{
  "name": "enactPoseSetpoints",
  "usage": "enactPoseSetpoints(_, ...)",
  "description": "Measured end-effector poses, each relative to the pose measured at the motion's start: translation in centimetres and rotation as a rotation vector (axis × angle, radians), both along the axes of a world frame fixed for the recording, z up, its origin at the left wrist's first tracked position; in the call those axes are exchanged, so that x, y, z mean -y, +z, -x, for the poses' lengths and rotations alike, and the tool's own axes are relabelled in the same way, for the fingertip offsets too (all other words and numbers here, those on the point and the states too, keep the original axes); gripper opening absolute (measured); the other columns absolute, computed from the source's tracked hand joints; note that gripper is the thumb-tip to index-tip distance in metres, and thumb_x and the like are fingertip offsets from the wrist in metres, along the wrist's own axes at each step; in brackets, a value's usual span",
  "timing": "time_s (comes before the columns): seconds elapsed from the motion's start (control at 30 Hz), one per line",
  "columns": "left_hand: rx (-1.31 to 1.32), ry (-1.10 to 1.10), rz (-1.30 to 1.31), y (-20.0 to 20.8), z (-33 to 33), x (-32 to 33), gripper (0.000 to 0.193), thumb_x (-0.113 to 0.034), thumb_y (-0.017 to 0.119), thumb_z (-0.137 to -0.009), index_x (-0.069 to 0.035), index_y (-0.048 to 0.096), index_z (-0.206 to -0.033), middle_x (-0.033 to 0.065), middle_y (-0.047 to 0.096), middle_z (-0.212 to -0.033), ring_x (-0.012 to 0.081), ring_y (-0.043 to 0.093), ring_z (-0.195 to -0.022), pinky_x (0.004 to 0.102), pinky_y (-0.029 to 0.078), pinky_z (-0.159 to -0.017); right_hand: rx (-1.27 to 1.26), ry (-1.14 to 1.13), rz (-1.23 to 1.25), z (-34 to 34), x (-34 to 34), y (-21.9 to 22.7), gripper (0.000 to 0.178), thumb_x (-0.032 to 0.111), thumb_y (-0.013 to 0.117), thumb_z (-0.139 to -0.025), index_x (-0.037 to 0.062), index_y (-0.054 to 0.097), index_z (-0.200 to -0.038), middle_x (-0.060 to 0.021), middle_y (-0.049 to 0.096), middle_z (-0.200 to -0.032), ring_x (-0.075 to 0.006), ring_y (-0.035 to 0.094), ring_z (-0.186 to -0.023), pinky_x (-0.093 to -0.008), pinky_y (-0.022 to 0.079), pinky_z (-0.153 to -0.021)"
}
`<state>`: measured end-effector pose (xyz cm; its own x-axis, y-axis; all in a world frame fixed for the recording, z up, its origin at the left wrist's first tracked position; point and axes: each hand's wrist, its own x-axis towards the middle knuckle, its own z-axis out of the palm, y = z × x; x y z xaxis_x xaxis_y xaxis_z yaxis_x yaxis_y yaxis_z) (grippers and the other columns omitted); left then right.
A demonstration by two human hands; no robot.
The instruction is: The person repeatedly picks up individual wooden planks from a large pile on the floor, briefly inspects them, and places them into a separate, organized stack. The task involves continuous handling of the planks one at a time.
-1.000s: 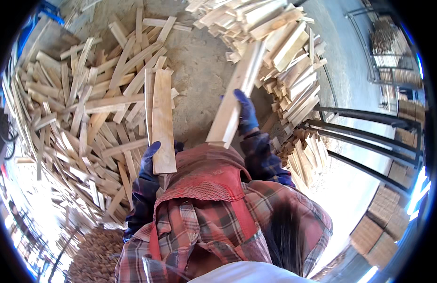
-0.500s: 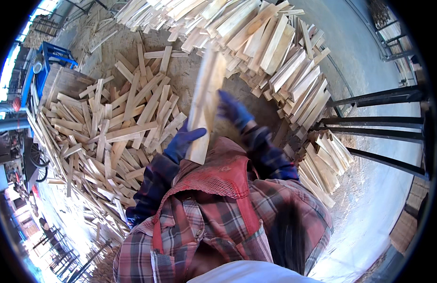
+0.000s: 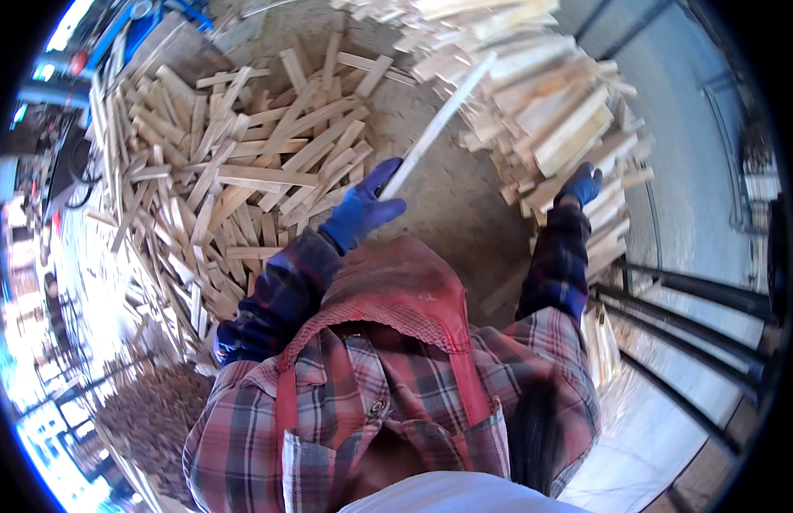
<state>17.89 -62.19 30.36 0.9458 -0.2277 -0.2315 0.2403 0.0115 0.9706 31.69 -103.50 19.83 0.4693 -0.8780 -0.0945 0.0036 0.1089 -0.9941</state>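
One pale board [image 3: 437, 124] is held by the left hand [image 3: 362, 212], beyond the red apron [image 3: 396, 282], its near end pinched between thumb and fingers and only its narrow edge shown to the camera. Its far end is seen against a stacked row of boards [image 3: 576, 128], beyond and to the right of the apron; whether the two touch cannot be told. The right hand [image 3: 582, 184] is placed at that row, right of the apron, with its fingers partly curled; whether a piece is gripped there cannot be told. Both hands are covered by blue gloves. Half a second earlier, the broad face of the wood in the left hand was turned to the camera, and the right hand was held just beside it; since then the right hand has been carried over to the row. A loose heap of boards [image 3: 268, 177] is spread beyond and to the left of the apron, and black rails [image 3: 713, 290] are seen to its right.
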Motion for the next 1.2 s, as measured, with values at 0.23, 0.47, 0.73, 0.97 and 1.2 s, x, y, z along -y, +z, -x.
enactPoseSetpoints(0.23,0.465,0.193,-0.747,-0.6,2.5,-5.8,0.063,-0.022,0.072,-0.072,-0.004,0.047,-0.128,0.024,0.051,-0.125,0.0418,0.051,-0.112,0.0435,0.043,-0.096,-0.141,1.283,-1.083,8.9,-32.0,0.0,0.042,0.032,0.056,-0.092,0.0022,0.053,-0.121,-0.0075,0.06,-0.112,-0.0204,0.059,-0.099,-0.0342,0.048,-0.088)
enactPoseSetpoints(0.47,-0.16,0.695,-0.059,-6.1,6.6,-19.0,0.046,-0.012,0.067,-0.085,0.003,0.05,-0.125,0.0055,0.061,-0.107,0.0117,0.056,-0.094,0.026,0.048,-0.08,-0.799,1.374,-0.868,10.2,-42.0,-5.0,0.038,0.026,0.059,-0.088,-0.0003,0.056,-0.116,-0.0127,0.064,-0.099,-0.0285,0.065,-0.084,-0.0406,0.055,-0.077)
enactPoseSetpoints(0.73,-0.357,0.992,-0.018,-7.8,14.0,-29.6,0.033,-0.024,0.061,-0.088,-0.004,0.061,-0.115,-0.0007,0.061,-0.09,0.0091,0.056,-0.077,0.0228,0.043,-0.065,-0.481,1.426,-0.312,-7.5,-53.3,1.1,0.062,0.044,0.058,-0.087,-0.0015,0.051,-0.129,-0.0115,0.058,-0.12,-0.0212,0.052,-0.111,-0.0344,0.04,-0.097)
enactPoseSetpoints(0.97,-0.297,1.116,-0.053,-11.8,13.4,-30.0,0.031,-0.026,0.063,-0.088,-0.003,0.063,-0.11,-0.0015,0.059,-0.085,0.0095,0.052,-0.073,0.0249,0.043,-0.065,0.293,1.301,-0.458,-32.0,-65.1,14.9,0.049,0.033,0.055,-0.093,0.0017,0.046,-0.129,-0.0176,0.049,-0.129,-0.0308,0.053,-0.109,-0.0422,0.046,-0.093)
enactPoseSetpoints(1.2,-0.471,1.098,-0.159,-15.0,11.5,-27.9,0.036,-0.021,0.06,-0.087,0.003,0.06,-0.115,0.0096,0.066,-0.102,0.0166,0.059,-0.092,0.0309,0.047,-0.084,-0.733,2.392,-0.218,-10.0,-67.6,-2.8,0.02,0.026,0.059,-0.09,0.0084,0.062,-0.1,-0.0027,0.064,-0.082,-0.0146,0.062,-0.072,-0.0273,0.051,-0.062)
